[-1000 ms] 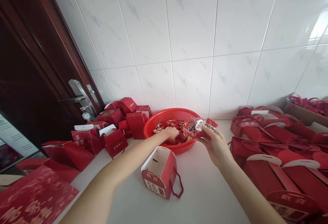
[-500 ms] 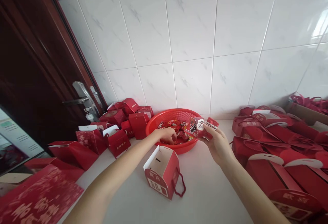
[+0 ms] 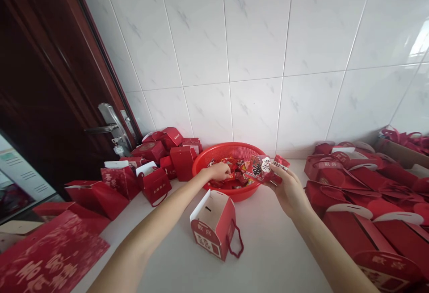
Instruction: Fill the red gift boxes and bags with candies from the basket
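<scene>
Before the red basket stands a red carton, white flap raised, contents hidden. At the basket's right rim, the right hand grasps glossy red printed packets, as before. The left hand, shifted leftward since a second ago, dips among the basket's jumbled wrappers; its grip I cannot tell.

Basket: on table, before wall
Packets: in basket
Middle box: before basket
Left boxes: left of basket, near door
Right boxes: right of basket
Carton: far right, near wall
</scene>
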Motion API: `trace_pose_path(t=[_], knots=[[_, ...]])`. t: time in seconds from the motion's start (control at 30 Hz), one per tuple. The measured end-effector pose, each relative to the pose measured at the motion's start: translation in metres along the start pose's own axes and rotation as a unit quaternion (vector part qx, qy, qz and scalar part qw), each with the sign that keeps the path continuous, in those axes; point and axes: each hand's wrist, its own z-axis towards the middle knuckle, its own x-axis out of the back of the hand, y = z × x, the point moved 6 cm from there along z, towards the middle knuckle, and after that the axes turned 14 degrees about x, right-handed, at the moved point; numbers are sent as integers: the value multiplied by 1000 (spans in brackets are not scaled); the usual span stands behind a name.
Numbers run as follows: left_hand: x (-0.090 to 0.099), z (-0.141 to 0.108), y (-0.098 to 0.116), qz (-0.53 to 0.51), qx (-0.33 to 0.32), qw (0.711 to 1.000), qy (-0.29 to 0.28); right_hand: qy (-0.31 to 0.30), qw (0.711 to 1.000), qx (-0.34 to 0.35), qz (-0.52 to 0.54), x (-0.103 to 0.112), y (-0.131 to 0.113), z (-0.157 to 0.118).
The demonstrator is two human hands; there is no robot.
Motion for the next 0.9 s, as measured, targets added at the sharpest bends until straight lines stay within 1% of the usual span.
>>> trace_pose_path(t=[0.1,0.2,0.27,0.37,0.4,0.43,0.47,0.53,0.6,0.7,0.8,0.9], knots=[[13,-7,-9,-96,-19,995,25,7,1000,-3,1,0,-1,1],[22,-27,-13,-202,-43,978,41,16,1000,-8,0,1,-1,1],[26,-49,-14,-261,-55,963,49,16,1000,-9,-2,1,-1,1],[30,-90,-14,-332,-69,939,63,14,1000,-7,-10,1,0,0],[32,-104,-13,-374,-85,921,65,12,1000,-7,-15,1,1,0],[33,-118,-11,-398,-98,910,57,10,1000,-6,-19,0,1,-1],[34,-130,-9,-411,-105,904,52,6,1000,-7,-24,-1,1,-2],[33,-148,-5,-416,-108,902,40,0,999,-10,-31,-4,1,-5],[33,-160,-3,-413,-105,903,54,-7,999,-15,-31,-8,0,-9],[33,-167,0,-421,-112,896,89,-25,999,-32,-25,-16,0,-16],[34,-169,3,-433,-139,882,119,-39,998,-45,-29,-21,1,-22],[39,-173,6,-415,-178,874,180,-42,998,-30,-44,-26,1,-25]])
